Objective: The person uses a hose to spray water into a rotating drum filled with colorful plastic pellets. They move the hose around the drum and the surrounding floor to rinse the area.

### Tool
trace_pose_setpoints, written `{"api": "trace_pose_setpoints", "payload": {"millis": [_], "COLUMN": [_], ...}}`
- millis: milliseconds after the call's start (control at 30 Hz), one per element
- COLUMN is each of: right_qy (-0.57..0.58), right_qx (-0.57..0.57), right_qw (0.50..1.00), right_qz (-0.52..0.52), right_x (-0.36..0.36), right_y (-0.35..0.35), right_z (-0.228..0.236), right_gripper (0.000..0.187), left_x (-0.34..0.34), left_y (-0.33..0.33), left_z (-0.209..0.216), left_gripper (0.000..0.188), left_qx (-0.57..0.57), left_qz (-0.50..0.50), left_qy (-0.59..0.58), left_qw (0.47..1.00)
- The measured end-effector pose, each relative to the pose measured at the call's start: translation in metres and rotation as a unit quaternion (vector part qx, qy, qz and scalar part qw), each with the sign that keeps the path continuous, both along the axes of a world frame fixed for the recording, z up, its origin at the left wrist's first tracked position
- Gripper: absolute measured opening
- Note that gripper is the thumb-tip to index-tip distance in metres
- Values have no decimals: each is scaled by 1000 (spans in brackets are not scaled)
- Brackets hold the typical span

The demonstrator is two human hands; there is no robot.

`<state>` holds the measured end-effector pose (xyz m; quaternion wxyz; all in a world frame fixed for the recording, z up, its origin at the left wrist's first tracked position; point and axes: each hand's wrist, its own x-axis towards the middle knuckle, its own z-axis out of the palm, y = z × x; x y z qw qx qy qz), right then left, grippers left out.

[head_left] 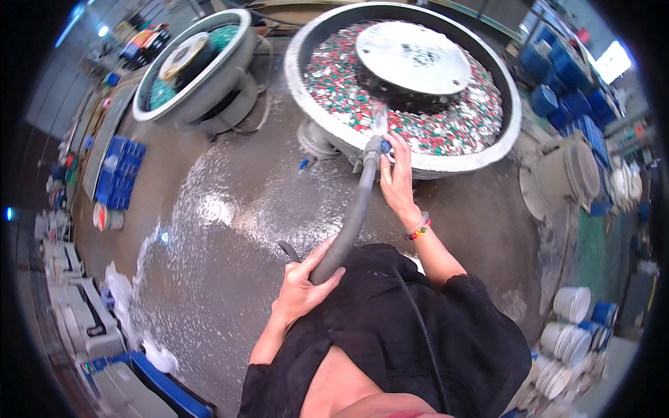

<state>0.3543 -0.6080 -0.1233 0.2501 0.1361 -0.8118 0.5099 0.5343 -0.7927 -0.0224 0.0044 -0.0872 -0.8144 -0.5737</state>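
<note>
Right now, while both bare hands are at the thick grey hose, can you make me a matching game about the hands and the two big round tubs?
Things:
1. Bare left hand
2. Bare right hand
3. Large round tub with a whitish rim
4. Smaller round grey tub

Clues:
A. Contains teal-green material
B. Wrapped around the thick grey hose, near the black clothing
C. Contains red, green and white pieces
D. At the hose's nozzle end

Right pairs: 1-B, 2-D, 3-C, 4-A
</note>
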Motion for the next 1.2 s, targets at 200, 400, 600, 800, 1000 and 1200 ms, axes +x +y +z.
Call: {"api": "trace_pose_setpoints", "payload": {"millis": [200,400,600,800,1000,1200], "right_qy": [10,40,104,63,59,115], "right_qx": [33,-26,-18,1,-30,-37], "right_qw": [992,980,975,989,998,992], "right_qz": [-125,-194,-195,-132,-9,32], "right_x": [20,14,-10,-44,-86,-103], "right_y": [80,127,131,91,27,-11], "right_z": [-1,13,36,11,15,51], "right_gripper": [33,33,33,32,32,31], "left_x": [-34,-67,-77,-73,-68,-64], "left_y": [30,70,77,71,55,40], "left_z": [-3,0,11,-1,-4,-6], "left_gripper": [56,60,68,63,63,63], "left_qx": [11,55,36,45,58,62], "left_qz": [-139,-224,-284,-133,-6,54], "left_qy": [-15,53,89,54,75,140], "left_qw": [990,971,954,989,995,987]}}
